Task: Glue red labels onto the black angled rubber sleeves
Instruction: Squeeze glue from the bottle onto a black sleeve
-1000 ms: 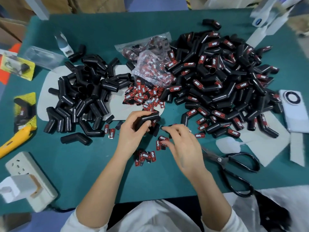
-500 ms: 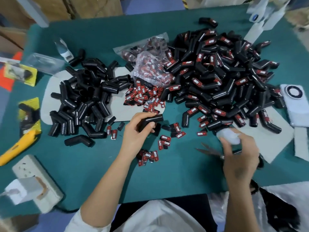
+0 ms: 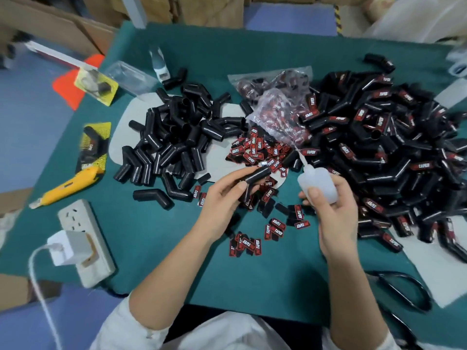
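Observation:
My left hand [image 3: 222, 198] grips a black angled rubber sleeve [image 3: 255, 176] above the table's middle. My right hand [image 3: 331, 210] holds a small white glue bottle [image 3: 317, 184], its thin nozzle pointing up and left, a little right of the sleeve. Loose red labels [image 3: 275, 227] lie scattered on the green table [image 3: 156, 236] below and between my hands, with more heaped behind the sleeve [image 3: 255, 150]. A pile of unlabelled black sleeves [image 3: 177, 140] lies at left. A big heap of labelled sleeves [image 3: 384, 147] fills the right.
A clear bag of labels [image 3: 275, 107] lies at the back centre. A yellow utility knife [image 3: 68, 186] and a white power strip with charger [image 3: 80, 241] sit at left. Black scissors [image 3: 404, 291] lie at lower right. Cardboard boxes stand behind the table.
My right hand left the labels, reached right to pick up the glue bottle, and brought it back beside the sleeve. The left hand kept holding the sleeve. The view shifted left.

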A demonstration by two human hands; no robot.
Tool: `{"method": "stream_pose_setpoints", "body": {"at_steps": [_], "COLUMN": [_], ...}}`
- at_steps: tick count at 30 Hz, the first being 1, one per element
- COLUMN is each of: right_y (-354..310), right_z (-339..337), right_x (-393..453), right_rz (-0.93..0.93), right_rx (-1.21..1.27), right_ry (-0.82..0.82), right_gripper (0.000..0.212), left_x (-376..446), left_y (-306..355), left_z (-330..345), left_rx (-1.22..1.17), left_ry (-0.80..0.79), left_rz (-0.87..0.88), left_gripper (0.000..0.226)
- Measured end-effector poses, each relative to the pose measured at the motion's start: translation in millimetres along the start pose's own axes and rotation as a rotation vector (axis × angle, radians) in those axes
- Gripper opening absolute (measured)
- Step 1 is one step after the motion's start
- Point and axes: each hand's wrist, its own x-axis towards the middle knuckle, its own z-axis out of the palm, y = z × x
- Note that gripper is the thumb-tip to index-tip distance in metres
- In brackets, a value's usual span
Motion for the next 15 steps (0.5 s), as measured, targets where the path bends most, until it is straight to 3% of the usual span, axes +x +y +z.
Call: {"method": "stream_pose_setpoints", "body": {"at_steps": [6,15], "right_y": [6.1,1.5], "right_z": [-7.5,-13.4], "right_x": [-2.7,-8.2], "right_rz": [0.038,-0.05], "right_rx": [0.022,0.002], "right_ry": [0.044,0.047], "right_gripper": [0.049,0.033], "left_x": [2.1,1.4], "left_y": [3.0,2.3], "left_z": [-1.1,-4.9], "left_rx": [-0.086,-0.068], "left_ry": [-0.043,-0.08], "left_rz": [-0.025,-0.023], "left_gripper": [0.034,0.034]}}
